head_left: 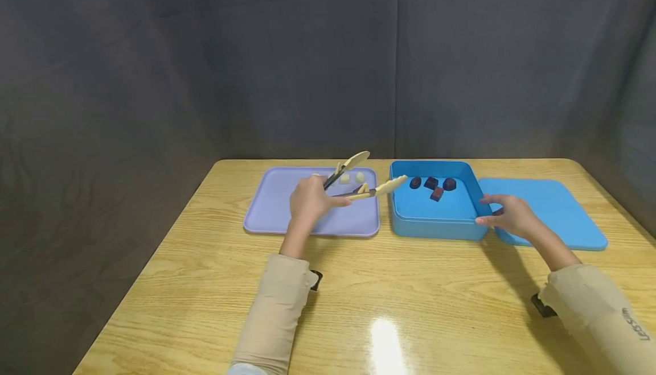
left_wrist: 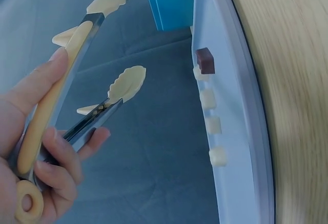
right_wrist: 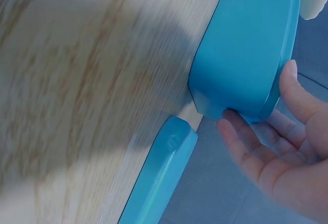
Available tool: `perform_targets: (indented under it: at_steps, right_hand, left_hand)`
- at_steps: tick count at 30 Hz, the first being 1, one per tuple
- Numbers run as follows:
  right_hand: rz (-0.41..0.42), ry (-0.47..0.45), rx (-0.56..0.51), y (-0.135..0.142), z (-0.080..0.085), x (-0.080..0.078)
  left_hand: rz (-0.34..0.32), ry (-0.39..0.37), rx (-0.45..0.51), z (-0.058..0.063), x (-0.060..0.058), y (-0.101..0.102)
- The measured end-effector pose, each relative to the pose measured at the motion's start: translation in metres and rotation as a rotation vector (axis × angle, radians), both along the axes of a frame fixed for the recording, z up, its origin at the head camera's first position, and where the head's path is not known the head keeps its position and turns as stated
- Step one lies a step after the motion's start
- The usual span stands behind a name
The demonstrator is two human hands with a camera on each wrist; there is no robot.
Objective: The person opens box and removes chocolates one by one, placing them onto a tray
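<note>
Cream-tipped tongs (left_wrist: 50, 101), blue box (head_left: 435, 229)

Here the left hand (head_left: 308, 200) hides the handle end of the tongs (head_left: 381, 192) and part of the lilac tray (head_left: 271, 200) from the head camera! Over at the left wrist, the top edge slices off the blue box (left_wrist: 173, 3), while the right wrist view's bottom edge crops the blue lid (right_wrist: 161, 172).

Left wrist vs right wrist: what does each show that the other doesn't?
Left wrist only: left hand, purple tray, white pieces, dark piece.
Right wrist only: right hand, blue lid.
Both: blue box, wooden table, dark cloth; tongs too, though the right wrist shows just a pale tip, apparently theirs.
</note>
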State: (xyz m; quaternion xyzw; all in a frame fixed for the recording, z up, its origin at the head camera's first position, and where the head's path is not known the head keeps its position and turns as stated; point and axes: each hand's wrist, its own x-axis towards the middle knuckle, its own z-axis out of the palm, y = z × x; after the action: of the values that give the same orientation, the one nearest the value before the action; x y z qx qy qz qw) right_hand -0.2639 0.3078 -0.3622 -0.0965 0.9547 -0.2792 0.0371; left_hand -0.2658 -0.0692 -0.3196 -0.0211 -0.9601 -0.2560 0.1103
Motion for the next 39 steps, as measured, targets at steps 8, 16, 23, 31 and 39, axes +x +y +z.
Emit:
perform_targets:
  at_steps: [8,16,23,31,39]
  right_hand:
    - [-0.009,0.005,-0.001,0.001,-0.002,0.0]
    - [-0.008,0.006,-0.002,0.001,-0.001,0.0]
    - [-0.013,0.005,-0.005,0.0,-0.001,0.0]
    - [-0.015,0.023,-0.013,0.0,-0.002,0.0]
    - [-0.013,0.033,-0.007,-0.001,-0.002,0.0]
  left_hand:
    - [-0.035,0.011,-0.04,0.001,0.0,0.012]
    - [-0.072,-0.017,-0.076,0.002,0.0,0.026]
    - [-0.106,-0.001,-0.123,0.002,0.0,0.037]
    - [-0.128,0.007,-0.105,0.001,0.0,0.044]
    - [-0.133,-0.031,-0.148,0.0,-0.002,0.053]
